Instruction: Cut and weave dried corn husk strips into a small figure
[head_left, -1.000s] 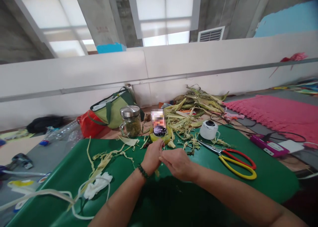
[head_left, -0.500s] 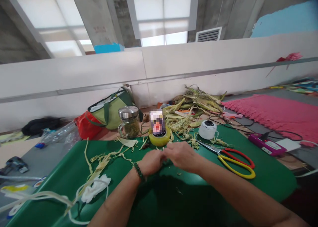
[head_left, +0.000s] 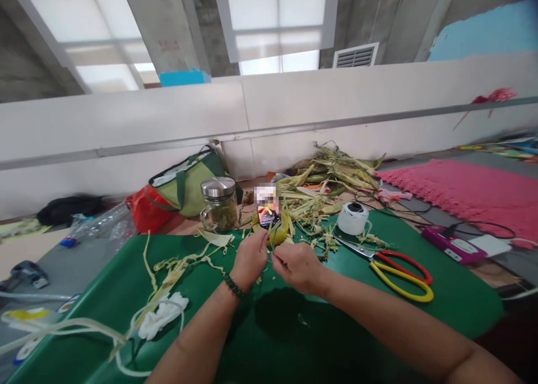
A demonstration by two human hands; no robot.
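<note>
My left hand (head_left: 249, 258) and my right hand (head_left: 296, 265) meet above the green mat (head_left: 294, 328), fingertips pinched together on a thin pale-green husk strip (head_left: 269, 244) that stands up between them. A dark bead bracelet (head_left: 231, 286) circles my left wrist. Just beyond the hands a phone (head_left: 267, 207) leans in a yellow tape roll (head_left: 281, 231). Loose husk strips (head_left: 180, 263) lie on the mat to the left.
Red-and-yellow scissors (head_left: 399, 272) and a white tape roll (head_left: 353, 218) lie to the right. A glass jar (head_left: 218, 203) with a metal lid, a green bag (head_left: 189, 183), a husk pile (head_left: 332, 176), a pink mat (head_left: 466, 190) and a white cloth (head_left: 163, 315) surround the work spot.
Both hands dipped toward the mat half a second ago and have risen again, with the husk strip now held upright between the fingertips.
</note>
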